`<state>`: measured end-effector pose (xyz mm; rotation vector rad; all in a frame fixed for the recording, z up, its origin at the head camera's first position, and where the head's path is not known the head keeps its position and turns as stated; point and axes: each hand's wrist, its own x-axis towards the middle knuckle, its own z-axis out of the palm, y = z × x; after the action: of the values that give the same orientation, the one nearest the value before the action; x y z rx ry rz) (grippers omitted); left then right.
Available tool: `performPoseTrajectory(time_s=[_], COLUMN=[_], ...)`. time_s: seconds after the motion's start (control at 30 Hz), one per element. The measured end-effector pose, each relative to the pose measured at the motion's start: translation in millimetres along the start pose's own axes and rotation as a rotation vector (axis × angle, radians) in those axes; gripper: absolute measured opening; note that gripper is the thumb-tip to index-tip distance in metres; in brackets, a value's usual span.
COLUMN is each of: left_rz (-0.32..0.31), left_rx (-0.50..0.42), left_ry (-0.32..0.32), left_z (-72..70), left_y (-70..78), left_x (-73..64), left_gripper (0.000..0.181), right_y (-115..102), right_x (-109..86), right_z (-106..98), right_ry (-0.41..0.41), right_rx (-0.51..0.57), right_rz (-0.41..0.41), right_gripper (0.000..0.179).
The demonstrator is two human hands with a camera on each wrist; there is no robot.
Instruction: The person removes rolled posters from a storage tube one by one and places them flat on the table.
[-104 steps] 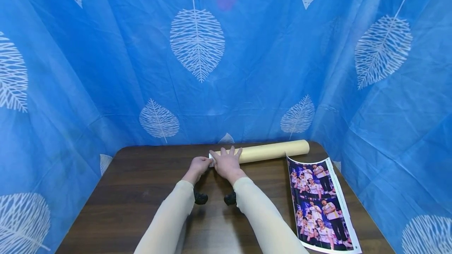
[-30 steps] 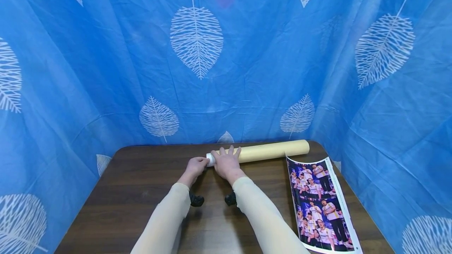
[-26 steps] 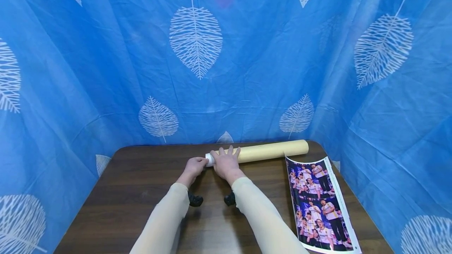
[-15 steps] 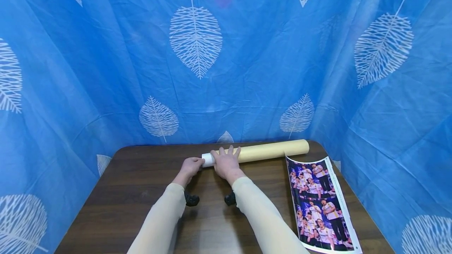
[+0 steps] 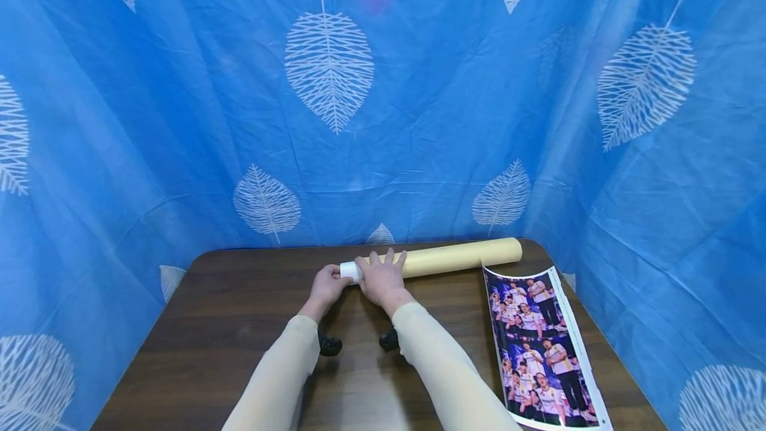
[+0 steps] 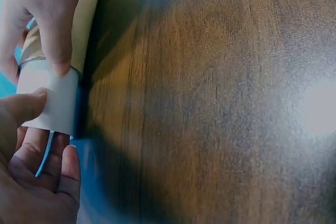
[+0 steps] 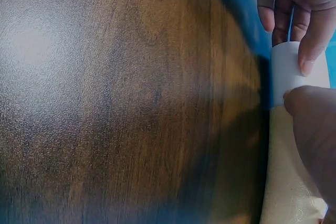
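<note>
A long pale-yellow cardboard tube (image 5: pixel 461 259) lies along the back of the table, with a rolled white sheet of paper (image 5: pixel 350 272) sticking out of its left end. My left hand (image 5: pixel 325 288) pinches the white roll: in the left wrist view the thumb presses on its outside and some fingers reach into its hollow end (image 6: pixel 60 100). Spread over the tube's left part, my right hand (image 5: pixel 383 279) holds it down. The right thumb (image 7: pixel 296 99) touches where white roll and tube meet. How far the roll reaches inside the tube is hidden.
On the right of the dark wooden table (image 5: pixel 251 351) lies a printed photo poster (image 5: pixel 541 344), curling up at its far edge near the tube. Blue cloth with white leaves (image 5: pixel 329 72) hangs behind and at both sides.
My left hand has drawn the white roll leftward, so more of it shows outside the tube; its fingers have since shifted into the roll's end. The right hand has stayed on the tube.
</note>
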<state>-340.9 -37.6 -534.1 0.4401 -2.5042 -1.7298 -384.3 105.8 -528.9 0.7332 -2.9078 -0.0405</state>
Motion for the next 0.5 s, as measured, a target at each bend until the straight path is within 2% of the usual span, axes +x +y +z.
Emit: performPoseTrajectory(time_s=[0.3,0.5], left_rz=[-0.009,-0.025], left_rx=[0.027,0.059], left_ry=[-0.012,-0.010], left_z=[-0.9,-7.6], left_y=[-4.3,-4.5], left_x=[3.6,3.8], left_gripper=[0.031,0.031], right_y=[-1.2,-1.3], right_x=[-3.6,-1.3], right_z=[-3.0,1.1], right_ry=[0.018,0.043], right_rx=[-0.013,-0.016], right_rz=[0.002,-0.001], right_gripper=[0.049,0.050])
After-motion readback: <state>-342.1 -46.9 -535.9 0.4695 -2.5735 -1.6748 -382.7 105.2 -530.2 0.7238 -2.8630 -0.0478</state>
